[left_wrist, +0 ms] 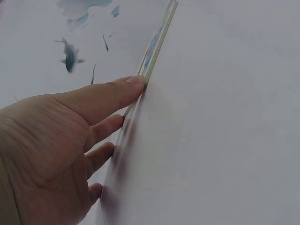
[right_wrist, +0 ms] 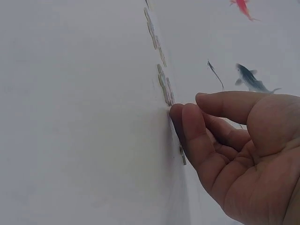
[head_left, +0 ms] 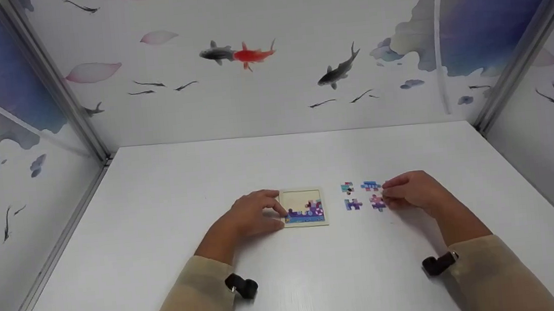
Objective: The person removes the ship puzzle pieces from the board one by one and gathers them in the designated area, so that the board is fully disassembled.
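A small jigsaw tray (head_left: 304,225) with a pale rim lies on the table, its lower part filled with blue, purple and pink pieces. My left hand (head_left: 257,213) holds the tray at its left side, and in the left wrist view the thumb (left_wrist: 126,91) lies against its edge. To the tray's right are several loose jigsaw pieces (head_left: 353,204). Beside the rightmost ones is my right hand (head_left: 412,190), its fingertips low at the table. In the right wrist view the thumb (right_wrist: 229,103) stands apart from the bent fingers; a piece (right_wrist: 183,154) shows partly behind them.
The white table (head_left: 320,283) is bounded by printed panels (head_left: 292,98) with fish and leaf pictures at the back and sides. Metal posts (head_left: 54,80) stand at the corners. Black wrist devices (head_left: 241,285) sit at both sleeves.
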Available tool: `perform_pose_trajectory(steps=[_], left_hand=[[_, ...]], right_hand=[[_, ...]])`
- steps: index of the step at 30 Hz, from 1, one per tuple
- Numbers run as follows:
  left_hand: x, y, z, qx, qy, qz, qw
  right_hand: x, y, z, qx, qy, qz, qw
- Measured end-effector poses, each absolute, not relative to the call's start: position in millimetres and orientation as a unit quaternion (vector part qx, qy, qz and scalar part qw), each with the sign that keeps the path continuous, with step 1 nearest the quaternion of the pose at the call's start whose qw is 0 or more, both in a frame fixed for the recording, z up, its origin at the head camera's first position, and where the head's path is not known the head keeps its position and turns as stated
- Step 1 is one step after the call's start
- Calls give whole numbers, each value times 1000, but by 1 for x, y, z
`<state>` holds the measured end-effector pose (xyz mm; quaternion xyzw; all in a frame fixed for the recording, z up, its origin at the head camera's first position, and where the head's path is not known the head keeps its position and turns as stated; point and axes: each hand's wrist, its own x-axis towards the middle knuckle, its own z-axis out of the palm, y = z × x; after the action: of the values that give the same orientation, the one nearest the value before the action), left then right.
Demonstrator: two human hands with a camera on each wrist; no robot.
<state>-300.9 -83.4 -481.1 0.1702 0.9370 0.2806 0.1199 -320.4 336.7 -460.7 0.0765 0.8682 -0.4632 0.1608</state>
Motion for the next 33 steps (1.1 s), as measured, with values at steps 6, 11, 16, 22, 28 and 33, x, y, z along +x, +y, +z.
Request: perform_pose_trajectory(steps=[6, 11, 16, 22, 28, 33], left_hand=[[-301, -83, -481, 168, 938, 277, 121], [-300, -82, -480, 160, 938, 282, 125], [-300, -81, -479, 156, 938, 284, 123], [-299, -81, -479, 156, 936, 290, 124], [-299, -82, -480, 160, 937, 285, 123], [-300, -84, -481, 177, 936, 282, 118]], right_hand=[[-319, 322, -455, 64, 876, -454, 147], [-315, 300, -445, 31, 883, -440, 158], [-314, 278, -432, 2, 883, -430, 185], [-316, 253, -428, -26, 887, -415, 200], [-322, 225, -428, -46, 879, -426, 211], [-328, 212, -425, -66, 862, -454, 217]])
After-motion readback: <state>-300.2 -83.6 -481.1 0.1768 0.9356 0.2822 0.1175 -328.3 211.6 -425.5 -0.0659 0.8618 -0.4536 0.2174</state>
